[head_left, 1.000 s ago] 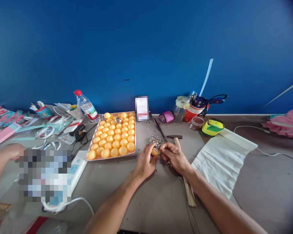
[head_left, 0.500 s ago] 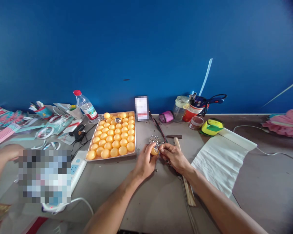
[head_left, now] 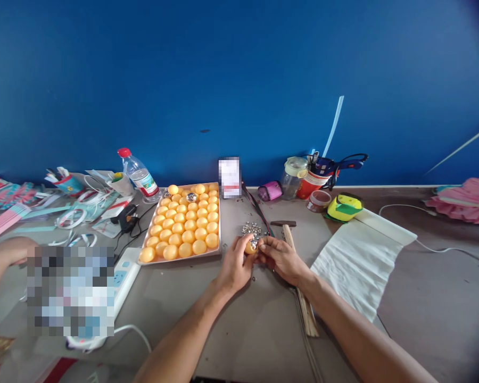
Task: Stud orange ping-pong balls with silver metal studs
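Right up front on the table (head_left: 247, 330), a wooden-handled hammer (head_left: 303, 298) lies lengthways, its handle passing beneath the right wrist and its dark head pointing away, with a dark cord alongside. And here's the action: the left hand (head_left: 235, 261) has its thumb and fingers curled round an orange ball (head_left: 250, 248), holding it just above the tabletop, the upper face glinting with silvery studs (head_left: 254, 243). In comes the right hand (head_left: 282, 259) from the other side, thumb and fingertips bunched narrow against that studded face (whether they pinch a loose stud, I can't tell; it's too small). Directly behind the ball sits a little heap of silvery pieces (head_left: 251, 229). Over to the left, another person's hand (head_left: 23, 249) shows at the edge beside a blurred-out patch, with a white power strip (head_left: 126, 274) nearby. Then the shallow box (head_left: 214, 252), packed with rows of orange balls (head_left: 177, 228), one silvery-covered ball (head_left: 191, 197) resting among them. Off to the right spreads a white cloth (head_left: 351, 260). Farther back, a red-capped bottle (head_left: 143, 180) tilts on the left, a purple roll (head_left: 270, 191) and a clear jar (head_left: 293, 181) line up right of centre, and the blue wall (head_left: 239, 80) closes everything off.
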Tool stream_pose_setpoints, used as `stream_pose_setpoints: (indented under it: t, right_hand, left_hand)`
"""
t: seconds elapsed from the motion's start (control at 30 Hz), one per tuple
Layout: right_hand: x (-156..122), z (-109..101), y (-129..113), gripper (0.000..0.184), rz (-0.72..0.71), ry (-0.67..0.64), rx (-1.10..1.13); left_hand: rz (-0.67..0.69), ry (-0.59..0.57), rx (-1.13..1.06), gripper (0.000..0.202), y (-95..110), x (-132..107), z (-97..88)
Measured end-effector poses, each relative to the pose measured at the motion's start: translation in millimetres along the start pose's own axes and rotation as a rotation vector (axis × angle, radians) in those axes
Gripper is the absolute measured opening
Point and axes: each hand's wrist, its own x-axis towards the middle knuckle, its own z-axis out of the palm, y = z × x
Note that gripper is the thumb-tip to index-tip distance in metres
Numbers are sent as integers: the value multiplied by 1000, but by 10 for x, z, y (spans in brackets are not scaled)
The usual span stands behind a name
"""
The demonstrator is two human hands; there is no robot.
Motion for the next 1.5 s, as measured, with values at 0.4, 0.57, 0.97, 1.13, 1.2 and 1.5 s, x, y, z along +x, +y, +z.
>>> stream_pose_setpoints:
  t: [0.4,0.57,0.97,1.13,1.2,1.5]
  right_hand:
    - [4,-26,9,29,4,6,69]
    - [10,-35,22,26,6,-16,114]
    - [3,-3,13,27,36,18,112]
    - [1,-13,-4,25,50,-13,188]
    - [-4,-27,-19,25,54,-41,207]
    - [3,-59,16,22,51,-60,181]
  left_hand:
    - [12,3,18,43,-7,5,-6]
    - [23,5,30,43,-9,1,0]
    - [25,2,30,43,11,-5,-4]
    - [19,-6,30,43,18,-3,-9]
    - [9,2,26,42,22,1,-10]
    - [26,8,16,41,39,2,-10]
